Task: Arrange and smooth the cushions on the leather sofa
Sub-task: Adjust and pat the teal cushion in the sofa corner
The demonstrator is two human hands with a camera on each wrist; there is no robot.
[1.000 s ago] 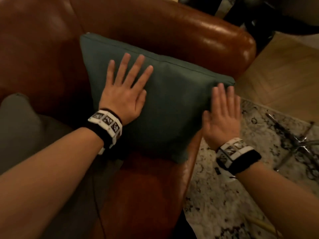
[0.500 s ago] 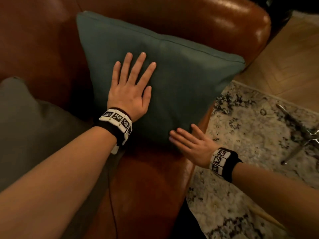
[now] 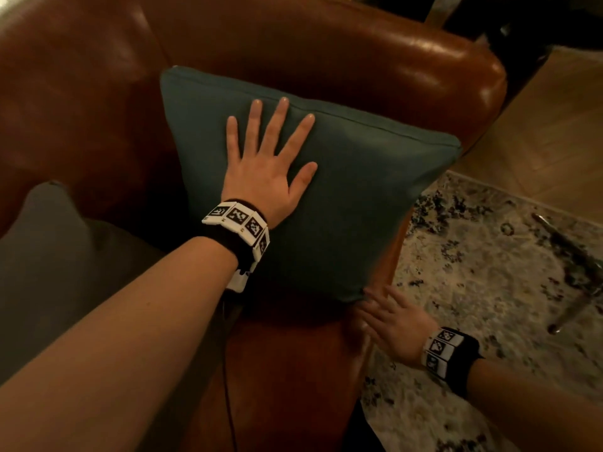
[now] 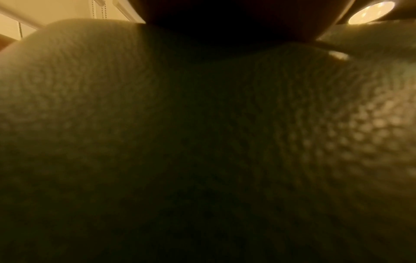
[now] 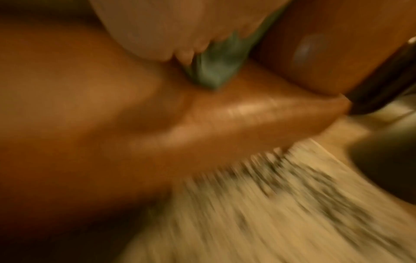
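A teal square cushion [image 3: 359, 197] leans in the corner of the brown leather sofa [image 3: 326, 44], against its right armrest. My left hand [image 3: 270, 148] lies flat on the cushion's upper middle, fingers spread and straight. My right hand [image 3: 375, 308], blurred, has straight fingers touching the cushion's lower right corner at the seat's front edge. The right wrist view shows fingertips [image 5: 180, 51] against that teal cushion corner [image 5: 213, 71]. Dim cushion fabric [image 4: 202, 142] fills the left wrist view.
A grey cushion [image 3: 42, 256] lies on the seat at the left. A speckled pale rug [image 3: 473, 288] covers the wooden floor [image 3: 554, 125] to the right, and metal legs [image 3: 574, 288] stand on it.
My right hand dropped from the cushion's right edge down to its lower right corner. My left hand slid a little up the cushion's face.
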